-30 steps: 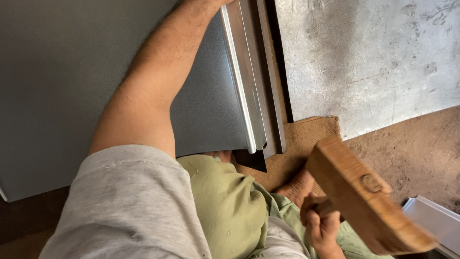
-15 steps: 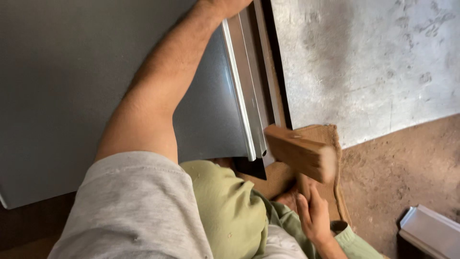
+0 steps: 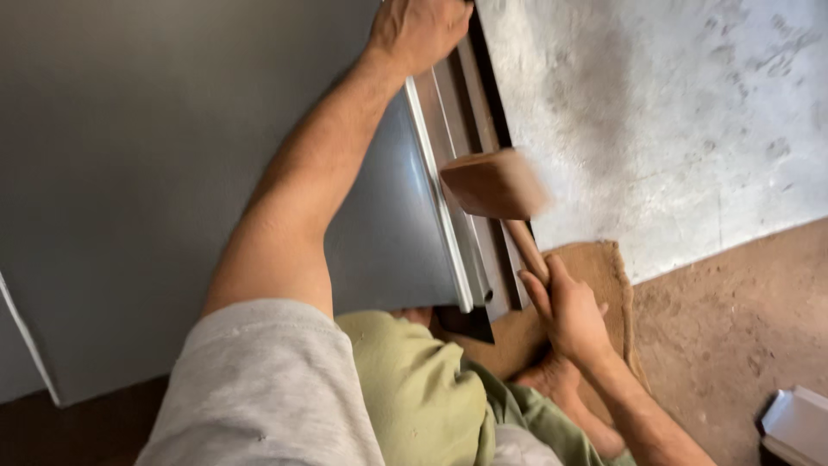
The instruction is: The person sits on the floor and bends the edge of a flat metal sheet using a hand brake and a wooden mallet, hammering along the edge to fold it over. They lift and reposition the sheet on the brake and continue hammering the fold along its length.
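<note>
The right hand is closed around the handle of a wooden mallet, low on the shaft, which gives the head a long swing; the head is blurred and sits up and forward of that grip, right over the folded edge of a grey metal sheet. The handle slants from the grip toward the fold, so the flat face of the head meets the seam squarely rather than at a corner. The left hand is well ahead of the mallet, at the far end of the same edge, with the arm stretched across the sheet; it presses down there, probably to hold the sheet against shifting, though the fingers are curled over the rim and I cannot tell whether they clasp it or only bear on it. The fold lies along a dark bar that runs just beside the mallet head, seemingly a hard backing beneath the seam. Beyond the bar, on the far side from the sheet, is a pale, scuffed slab. The person sits low, with green trousers just behind the right grip and a brown mat on the earthen floor under it. A small pale metal piece lies well off to the right of the grip.
</note>
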